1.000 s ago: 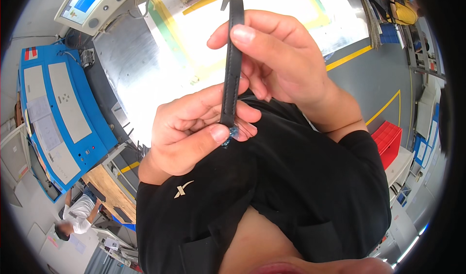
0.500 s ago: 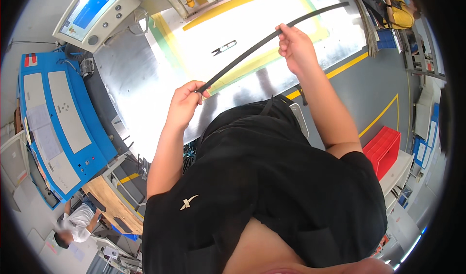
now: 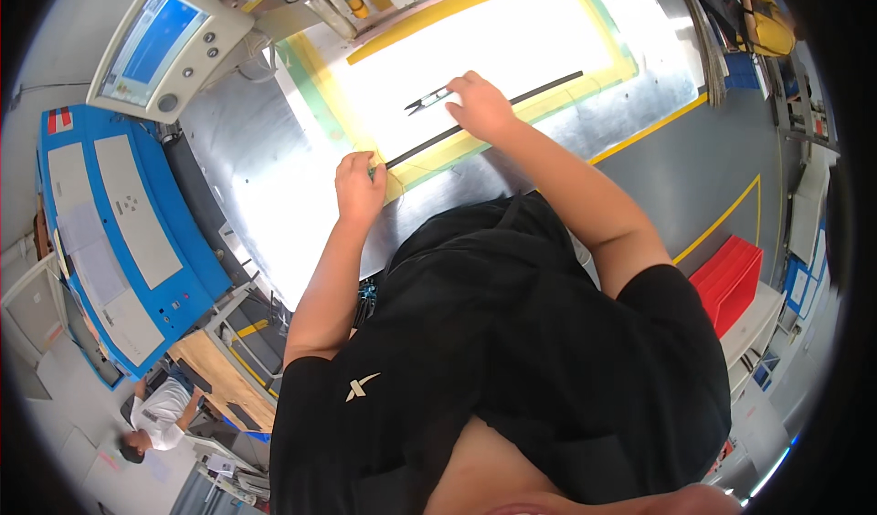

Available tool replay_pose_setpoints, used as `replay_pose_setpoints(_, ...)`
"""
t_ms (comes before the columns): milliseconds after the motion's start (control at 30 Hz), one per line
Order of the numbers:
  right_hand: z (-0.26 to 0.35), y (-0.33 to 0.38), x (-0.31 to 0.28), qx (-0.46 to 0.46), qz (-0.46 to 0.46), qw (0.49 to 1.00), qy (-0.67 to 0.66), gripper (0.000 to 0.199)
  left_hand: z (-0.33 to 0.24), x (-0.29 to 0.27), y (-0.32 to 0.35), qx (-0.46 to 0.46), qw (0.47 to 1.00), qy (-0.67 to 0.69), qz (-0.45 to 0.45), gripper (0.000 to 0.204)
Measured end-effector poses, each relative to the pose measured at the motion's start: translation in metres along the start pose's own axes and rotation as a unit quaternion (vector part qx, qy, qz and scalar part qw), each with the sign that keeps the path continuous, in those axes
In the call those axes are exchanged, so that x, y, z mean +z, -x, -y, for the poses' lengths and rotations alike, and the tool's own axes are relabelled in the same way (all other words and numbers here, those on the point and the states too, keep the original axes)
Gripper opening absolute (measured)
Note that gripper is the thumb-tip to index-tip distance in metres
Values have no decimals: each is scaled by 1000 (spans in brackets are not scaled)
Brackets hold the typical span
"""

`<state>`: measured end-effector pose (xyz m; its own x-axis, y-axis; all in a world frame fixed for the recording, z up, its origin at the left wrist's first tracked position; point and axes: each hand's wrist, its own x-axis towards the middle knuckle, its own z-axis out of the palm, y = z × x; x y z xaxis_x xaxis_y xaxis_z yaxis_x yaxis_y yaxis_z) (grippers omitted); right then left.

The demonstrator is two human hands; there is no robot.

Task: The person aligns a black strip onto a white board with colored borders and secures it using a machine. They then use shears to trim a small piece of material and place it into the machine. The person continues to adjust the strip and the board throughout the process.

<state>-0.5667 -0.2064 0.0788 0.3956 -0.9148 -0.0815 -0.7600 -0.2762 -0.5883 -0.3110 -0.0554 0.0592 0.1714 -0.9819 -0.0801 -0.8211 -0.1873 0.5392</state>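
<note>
A long thin black strip (image 3: pixel 548 88) lies flat along the near edge of a bright white panel (image 3: pixel 512 40) framed in yellow and green on a metal table (image 3: pixel 265 195). My left hand (image 3: pixel 359 186) presses down on the strip's left end. My right hand (image 3: pixel 481 106) rests on the strip near its middle, fingers bent over it. A small pair of black snips (image 3: pixel 426 101) lies on the white panel just left of my right hand.
A control box with a blue screen (image 3: pixel 151 45) stands at the table's far left. A blue console (image 3: pixel 110 241) sits to the left. Red bins (image 3: pixel 731 278) are on the floor at right. Another person (image 3: pixel 160 415) works at lower left.
The strip was held upright near my chest, then stretched out between both hands above the table. It now lies flat on the panel with both hands pressing on it.
</note>
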Motion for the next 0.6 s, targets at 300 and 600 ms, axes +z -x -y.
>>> replay_pose_setpoints(300, -17, -23, 15, 8, 127, 990, 62, 22, -8, 16, -67, 45, 997, -49, -26, 38)
replay_pose_setpoints(600, -109, -90, -36, 186, 81, 830, -520, 15, -55, 80, -162, -117, 978, -140, -103, 72)
